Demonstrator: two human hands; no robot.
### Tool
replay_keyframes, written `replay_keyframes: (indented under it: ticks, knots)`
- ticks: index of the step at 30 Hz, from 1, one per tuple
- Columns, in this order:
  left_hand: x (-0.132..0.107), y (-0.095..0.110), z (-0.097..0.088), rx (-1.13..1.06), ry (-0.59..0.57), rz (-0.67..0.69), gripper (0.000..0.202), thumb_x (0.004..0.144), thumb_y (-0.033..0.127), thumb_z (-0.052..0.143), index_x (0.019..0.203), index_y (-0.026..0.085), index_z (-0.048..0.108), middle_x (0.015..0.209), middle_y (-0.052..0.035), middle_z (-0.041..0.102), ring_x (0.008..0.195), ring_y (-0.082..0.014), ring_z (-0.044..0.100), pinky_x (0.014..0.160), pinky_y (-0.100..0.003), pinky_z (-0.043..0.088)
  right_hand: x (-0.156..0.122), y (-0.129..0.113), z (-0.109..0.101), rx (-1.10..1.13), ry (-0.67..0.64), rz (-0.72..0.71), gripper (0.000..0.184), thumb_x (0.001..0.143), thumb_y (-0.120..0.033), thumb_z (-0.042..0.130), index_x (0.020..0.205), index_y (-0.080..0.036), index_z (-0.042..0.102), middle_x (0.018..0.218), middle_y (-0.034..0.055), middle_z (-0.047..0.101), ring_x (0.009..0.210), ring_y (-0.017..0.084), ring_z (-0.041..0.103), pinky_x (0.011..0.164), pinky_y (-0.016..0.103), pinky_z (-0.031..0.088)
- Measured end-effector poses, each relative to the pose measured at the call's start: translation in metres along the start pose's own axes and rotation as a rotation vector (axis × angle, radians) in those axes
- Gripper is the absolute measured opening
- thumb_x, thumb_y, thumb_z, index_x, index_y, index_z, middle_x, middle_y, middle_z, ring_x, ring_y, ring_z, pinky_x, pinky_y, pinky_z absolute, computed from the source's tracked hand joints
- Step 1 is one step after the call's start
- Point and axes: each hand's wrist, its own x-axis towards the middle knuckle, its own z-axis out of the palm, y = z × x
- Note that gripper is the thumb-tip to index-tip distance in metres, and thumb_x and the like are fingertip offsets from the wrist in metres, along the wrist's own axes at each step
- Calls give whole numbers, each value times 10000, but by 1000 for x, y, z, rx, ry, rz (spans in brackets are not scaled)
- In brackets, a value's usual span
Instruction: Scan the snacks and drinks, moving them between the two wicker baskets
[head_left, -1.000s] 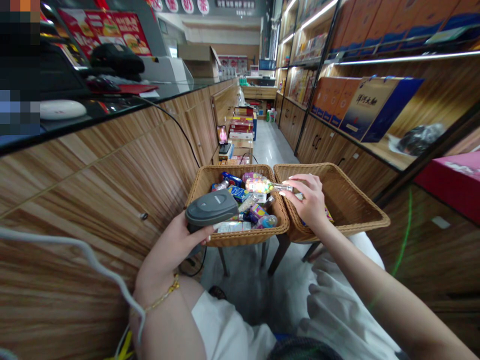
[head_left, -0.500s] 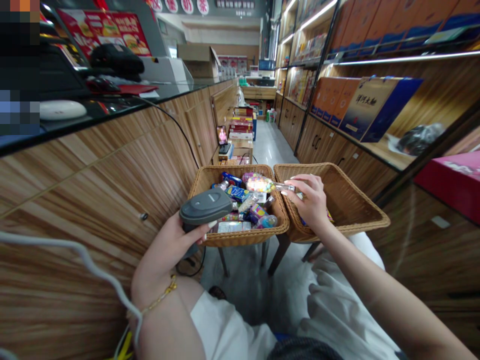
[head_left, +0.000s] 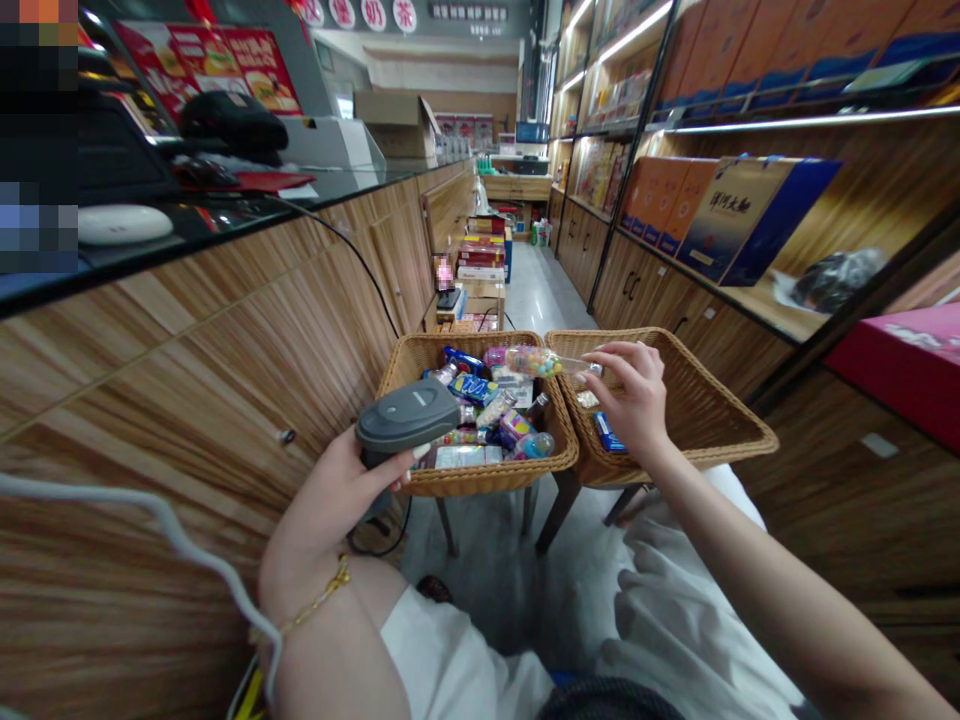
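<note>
1. A long shop aisle runs ahead, with a wood-veneer counter topped in black glass along the left side and lit shelves of boxed goods along the right. The counter's length and the shelves hem the aisle in, so the work seems to be set up in the narrow space between them.
2. Two woven wicker baskets stand side by side on a dark-legged stand, their rims touching, directly before the person, apparently so both hands can reach them without a step. The left basket is heaped with snack packets and small bottles. The right basket holds far less, including a blue packet.
3. The left hand firmly grasps a grey handheld barcode scanner, fingers curled round its body, just above the near rim of the left basket. A thin black cable hangs below and is probably its lead, though the join is hidden.
4. The right hand pinches a clear tube of coloured candy by one end, holding it roughly level above the left basket, clear of the pile and facing the scanner.
5. A gold bracelet circles the left wrist.
</note>
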Motion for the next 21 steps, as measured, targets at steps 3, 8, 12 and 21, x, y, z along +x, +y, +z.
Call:
replay_keyframes:
  ticks: [3,8,12,21]
  knots:
    - [0,1,0,-7,-4,-4,290,646,439,768,732,232,584,549,17,605,553,-193,552,535,-286,502,9,16,-9,-113,73,40,129,967,-381,674,1008,-281,744,1071,64,690,1058,295,618,1015,520,420]
    - [0,-1,0,-9,-11,-16,277,663,435,748,737,218,592,569,14,623,540,-181,547,552,-291,498,24,39,-16,-247,43,115,171,934,-353,684,1082,-305,753,1270,88,644,1203,353,529,1043,590,363]
    - [0,-2,-1,0,-2,-11,282,669,440,755,742,220,594,563,20,622,543,-180,545,546,-283,499,30,33,-2,-215,-165,42,215,955,-299,648,1131,-328,767,1296,80,661,1223,350,512,1021,573,388]
    - [-2,-4,-3,-48,-7,14,279,691,414,774,755,206,599,573,25,619,530,-161,539,538,-276,508,41,-1,67,-250,-666,-156,218,884,-296,727,1074,-241,819,1397,121,649,1295,381,496,1125,597,365]
